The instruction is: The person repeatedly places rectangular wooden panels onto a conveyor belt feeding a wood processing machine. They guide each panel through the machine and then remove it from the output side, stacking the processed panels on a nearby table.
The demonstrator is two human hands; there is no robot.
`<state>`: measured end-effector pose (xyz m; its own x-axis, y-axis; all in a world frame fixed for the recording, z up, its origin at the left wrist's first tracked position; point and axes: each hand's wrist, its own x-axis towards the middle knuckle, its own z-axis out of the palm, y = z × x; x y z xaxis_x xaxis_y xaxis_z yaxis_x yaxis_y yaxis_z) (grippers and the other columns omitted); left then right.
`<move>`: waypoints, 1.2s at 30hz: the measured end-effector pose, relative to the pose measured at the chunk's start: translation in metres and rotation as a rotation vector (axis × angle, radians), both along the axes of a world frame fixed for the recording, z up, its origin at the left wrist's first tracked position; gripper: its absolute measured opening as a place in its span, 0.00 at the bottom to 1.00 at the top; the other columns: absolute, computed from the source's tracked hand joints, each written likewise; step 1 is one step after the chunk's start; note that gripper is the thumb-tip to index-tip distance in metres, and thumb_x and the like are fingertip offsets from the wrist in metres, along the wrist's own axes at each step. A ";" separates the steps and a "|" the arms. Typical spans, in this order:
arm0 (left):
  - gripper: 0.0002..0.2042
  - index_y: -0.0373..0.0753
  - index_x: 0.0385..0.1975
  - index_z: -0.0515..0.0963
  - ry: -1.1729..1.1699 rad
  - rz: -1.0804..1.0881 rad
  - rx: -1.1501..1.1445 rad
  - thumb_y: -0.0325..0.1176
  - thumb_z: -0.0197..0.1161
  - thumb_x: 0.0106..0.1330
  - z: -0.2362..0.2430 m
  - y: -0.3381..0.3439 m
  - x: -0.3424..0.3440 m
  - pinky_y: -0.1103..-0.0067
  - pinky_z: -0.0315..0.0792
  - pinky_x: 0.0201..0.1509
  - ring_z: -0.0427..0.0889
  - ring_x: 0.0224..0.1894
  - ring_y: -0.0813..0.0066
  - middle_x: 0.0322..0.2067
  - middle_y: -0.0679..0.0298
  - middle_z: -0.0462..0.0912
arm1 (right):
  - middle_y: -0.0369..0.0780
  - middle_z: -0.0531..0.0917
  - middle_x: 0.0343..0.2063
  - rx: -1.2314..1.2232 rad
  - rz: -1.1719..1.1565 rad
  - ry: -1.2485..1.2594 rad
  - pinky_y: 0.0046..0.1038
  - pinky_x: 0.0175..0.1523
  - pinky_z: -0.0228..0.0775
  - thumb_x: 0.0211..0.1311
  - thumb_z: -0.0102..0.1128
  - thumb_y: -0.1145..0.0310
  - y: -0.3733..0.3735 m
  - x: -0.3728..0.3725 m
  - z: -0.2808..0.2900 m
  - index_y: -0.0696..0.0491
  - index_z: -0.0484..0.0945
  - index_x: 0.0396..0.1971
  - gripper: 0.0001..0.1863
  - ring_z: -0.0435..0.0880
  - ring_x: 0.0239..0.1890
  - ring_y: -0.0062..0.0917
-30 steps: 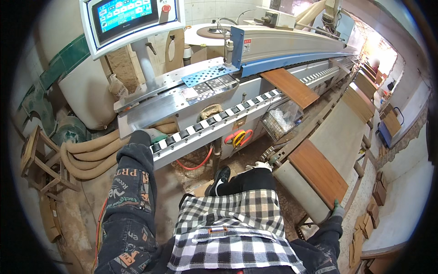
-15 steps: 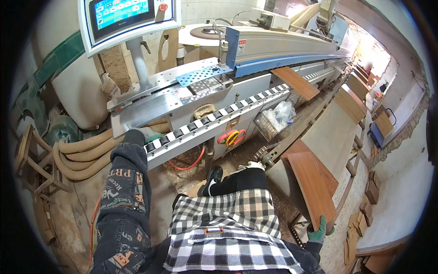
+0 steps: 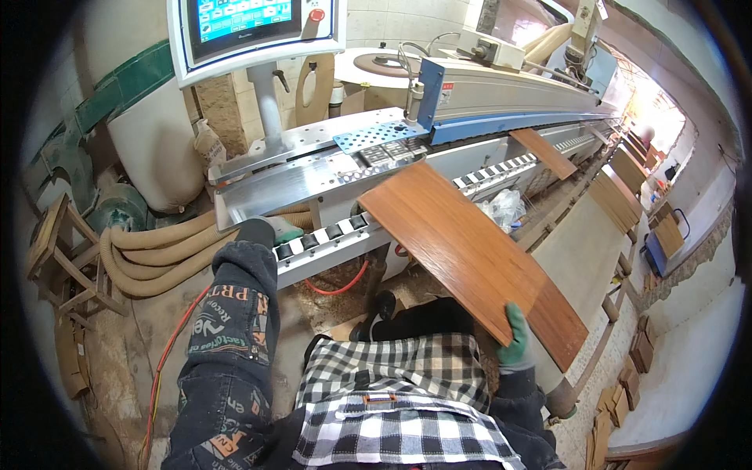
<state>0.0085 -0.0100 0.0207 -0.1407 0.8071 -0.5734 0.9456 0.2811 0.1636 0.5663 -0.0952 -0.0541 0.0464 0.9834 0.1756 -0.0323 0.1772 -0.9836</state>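
Note:
My right hand (image 3: 513, 338), in a green glove, grips the near edge of a reddish-brown wooden panel (image 3: 450, 247). The panel is lifted at a slant, its far end over the white rail with black rollers (image 3: 333, 233). Under its near end, a second brown panel (image 3: 558, 317) shows in part. My left hand (image 3: 287, 230), also gloved, rests at the near end of the roller rail beside the metal machine bed (image 3: 270, 192). Its fingers seem laid out flat with nothing in them, though the sleeve hides part of the hand.
A control screen (image 3: 247, 19) stands at upper left above the long machine (image 3: 509, 86). Farther along, another brown panel (image 3: 544, 153) sticks out from it. Thick hoses (image 3: 164, 251) and a wooden stool (image 3: 74, 262) are at left. Stacked boards (image 3: 615, 200) lie on the right-hand conveyor.
My right hand has raised the brown panel from the right-hand support and swung it left toward the roller rail. My left hand stays at the rail's end. The view has shifted slightly.

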 end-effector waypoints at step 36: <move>0.24 0.55 0.59 0.76 -0.010 -0.126 -0.035 0.57 0.44 0.70 -0.029 0.009 -0.020 0.68 0.67 0.62 0.77 0.57 0.65 0.57 0.65 0.78 | 0.38 0.84 0.37 -0.259 0.707 0.063 0.23 0.43 0.72 0.67 0.61 0.65 0.014 -0.216 0.041 0.64 0.79 0.43 0.16 0.82 0.37 0.19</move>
